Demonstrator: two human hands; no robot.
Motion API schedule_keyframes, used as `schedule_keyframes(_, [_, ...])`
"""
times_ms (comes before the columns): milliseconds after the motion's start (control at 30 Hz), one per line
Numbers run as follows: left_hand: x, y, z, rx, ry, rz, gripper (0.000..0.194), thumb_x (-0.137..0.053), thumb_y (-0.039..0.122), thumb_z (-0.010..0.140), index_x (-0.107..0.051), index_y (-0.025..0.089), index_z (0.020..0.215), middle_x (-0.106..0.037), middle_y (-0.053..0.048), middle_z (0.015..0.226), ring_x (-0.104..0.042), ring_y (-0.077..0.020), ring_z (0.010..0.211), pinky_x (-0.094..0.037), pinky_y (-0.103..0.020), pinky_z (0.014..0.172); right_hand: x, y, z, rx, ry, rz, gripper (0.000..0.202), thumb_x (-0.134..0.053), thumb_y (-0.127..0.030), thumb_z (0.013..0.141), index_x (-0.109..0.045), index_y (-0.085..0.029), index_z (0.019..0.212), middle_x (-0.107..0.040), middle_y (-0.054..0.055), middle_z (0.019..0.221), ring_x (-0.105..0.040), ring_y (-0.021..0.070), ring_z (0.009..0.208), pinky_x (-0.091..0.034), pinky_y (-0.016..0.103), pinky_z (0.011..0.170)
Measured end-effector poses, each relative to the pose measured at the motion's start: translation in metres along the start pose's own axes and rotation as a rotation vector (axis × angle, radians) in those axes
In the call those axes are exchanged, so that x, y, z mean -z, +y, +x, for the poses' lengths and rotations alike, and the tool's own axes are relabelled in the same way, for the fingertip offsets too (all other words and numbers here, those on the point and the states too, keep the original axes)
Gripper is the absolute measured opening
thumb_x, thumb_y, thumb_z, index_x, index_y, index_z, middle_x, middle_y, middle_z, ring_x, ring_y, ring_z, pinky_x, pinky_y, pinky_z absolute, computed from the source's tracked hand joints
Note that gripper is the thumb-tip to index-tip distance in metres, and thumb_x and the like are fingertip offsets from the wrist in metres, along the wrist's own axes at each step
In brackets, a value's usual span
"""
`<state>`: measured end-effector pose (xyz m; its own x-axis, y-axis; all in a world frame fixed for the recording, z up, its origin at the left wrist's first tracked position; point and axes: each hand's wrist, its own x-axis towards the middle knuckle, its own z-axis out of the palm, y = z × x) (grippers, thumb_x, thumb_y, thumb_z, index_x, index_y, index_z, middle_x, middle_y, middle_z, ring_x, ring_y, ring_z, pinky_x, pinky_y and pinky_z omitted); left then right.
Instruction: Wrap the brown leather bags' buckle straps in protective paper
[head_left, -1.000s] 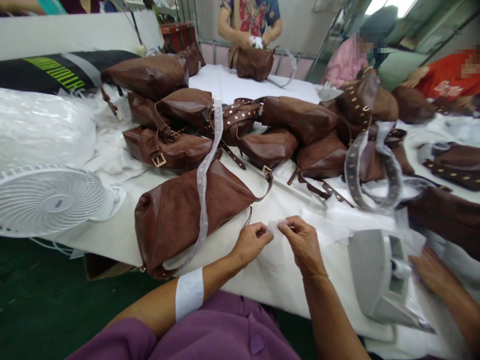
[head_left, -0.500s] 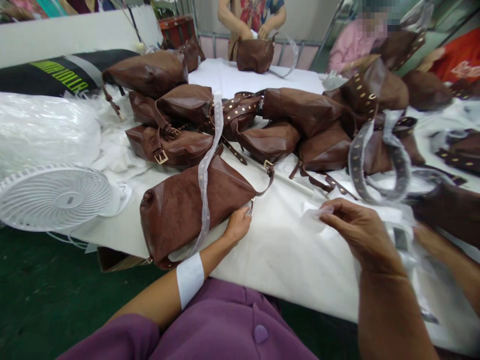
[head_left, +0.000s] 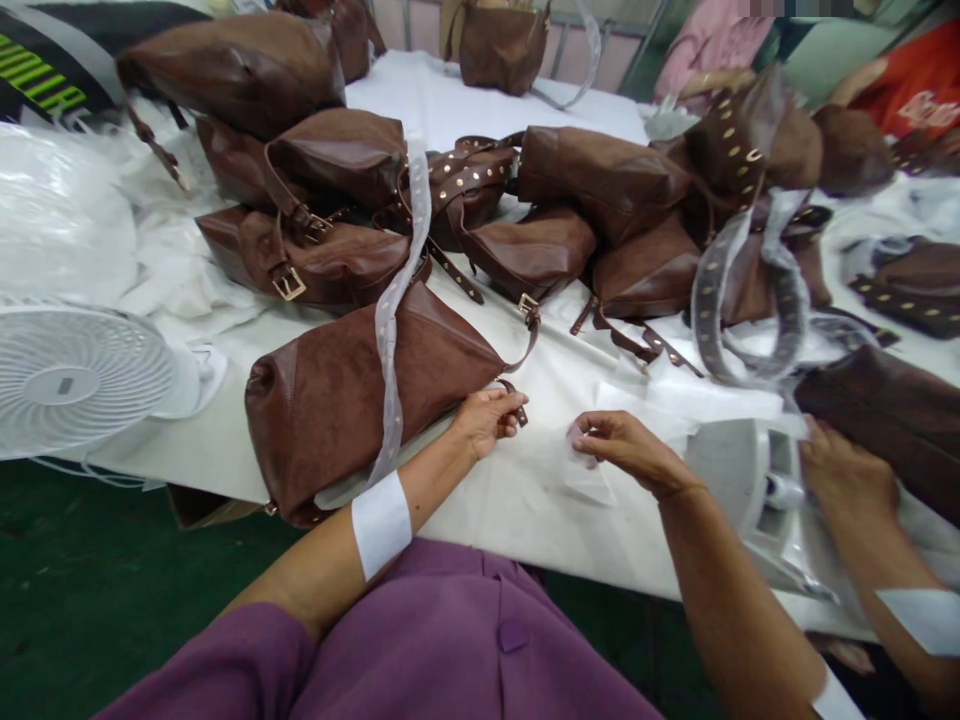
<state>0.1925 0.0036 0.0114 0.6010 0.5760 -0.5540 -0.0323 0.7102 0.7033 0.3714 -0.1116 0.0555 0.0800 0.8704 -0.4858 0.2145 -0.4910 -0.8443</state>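
Note:
A brown handbag [head_left: 322, 390] lies on its side on the white table, with a plastic-wrapped strap [head_left: 386, 350] across it. Beside its right end, my left hand [head_left: 487, 420] is closed on a short leather tab [head_left: 520, 408] with a metal fitting. My right hand [head_left: 626, 448] pinches a small piece of thin clear plastic [head_left: 589, 482] between thumb and fingers, a little to the right of the tab and apart from it. A buckled handle strap [head_left: 531, 335] curves from the bag's corner above my left hand.
Several brown handbags [head_left: 547, 245] are piled along the table. A white fan [head_left: 75, 385] stands at left near plastic wrap [head_left: 60, 220]. At right are white sheets [head_left: 690, 395], a grey dispenser-like device [head_left: 739, 470] and a co-worker's hand [head_left: 847, 470] by another dark bag [head_left: 885, 420].
My right hand has moved left with the plastic, closer to my left hand. My left hand now shows the leather tab raised in its fingers. The view has tilted down.

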Motion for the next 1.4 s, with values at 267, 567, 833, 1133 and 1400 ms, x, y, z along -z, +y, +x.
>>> schedule_keyframes(267, [-0.008, -0.007, 0.001, -0.097, 0.119, -0.093, 0.026, -0.072, 0.024, 0.067, -0.047, 0.015, 0.071, -0.052, 0.003, 0.058, -0.046, -0.0047, 0.044, -0.032, -0.016, 0.041, -0.014, -0.001, 0.02, -0.114, -0.046, 0.021, 0.023, -0.07, -0.035, 0.067, -0.064, -0.013, 0.075, -0.057, 0.0, 0.063, -0.052, 0.0106, 0.053, -0.046, 0.023, 0.049])
schedule_keyframes(567, [-0.006, -0.01, 0.002, -0.08, 0.133, -0.069, 0.025, -0.07, 0.023, 0.062, -0.046, 0.016, 0.064, -0.039, 0.007, 0.052, -0.03, -0.0026, 0.041, -0.014, -0.019, 0.039, -0.026, -0.009, 0.035, -0.13, -0.086, -0.014, 0.029, -0.068, -0.041, 0.071, -0.064, -0.013, 0.078, -0.06, 0.002, 0.063, -0.055, 0.0111, 0.054, -0.042, 0.021, 0.046])
schedule_keyframes(833, [-0.002, -0.019, -0.003, -0.032, 0.205, -0.147, 0.03, -0.066, 0.038, 0.066, -0.045, 0.017, 0.07, -0.044, 0.005, 0.058, -0.03, -0.0026, 0.04, -0.012, -0.019, 0.04, -0.037, -0.006, 0.059, -0.105, -0.034, 0.205, 0.03, -0.07, -0.041, 0.067, -0.055, -0.015, 0.064, -0.048, -0.005, 0.05, -0.04, 0.0048, 0.042, -0.024, 0.018, 0.038])
schedule_keyframes(1133, [0.006, -0.012, -0.01, 0.05, 0.295, -0.131, 0.027, -0.059, 0.021, 0.059, -0.053, 0.016, 0.085, -0.057, -0.001, 0.075, -0.038, -0.0036, 0.038, -0.017, -0.019, 0.039, -0.044, -0.014, 0.088, -0.206, 0.084, 0.275, 0.026, -0.07, -0.036, 0.063, -0.052, -0.016, 0.063, -0.047, -0.006, 0.046, -0.038, 0.0052, 0.039, -0.023, 0.018, 0.037])
schedule_keyframes(1400, [-0.01, -0.006, 0.0, -0.001, 0.428, -0.227, 0.019, -0.062, 0.018, 0.065, -0.043, 0.018, 0.068, -0.036, 0.008, 0.05, -0.027, -0.0025, 0.035, -0.011, -0.019, 0.039, -0.057, -0.02, 0.123, -0.266, 0.107, 0.338, 0.022, -0.069, -0.029, 0.065, -0.051, -0.016, 0.06, -0.043, -0.006, 0.04, -0.031, 0.0046, 0.032, -0.018, 0.02, 0.034])
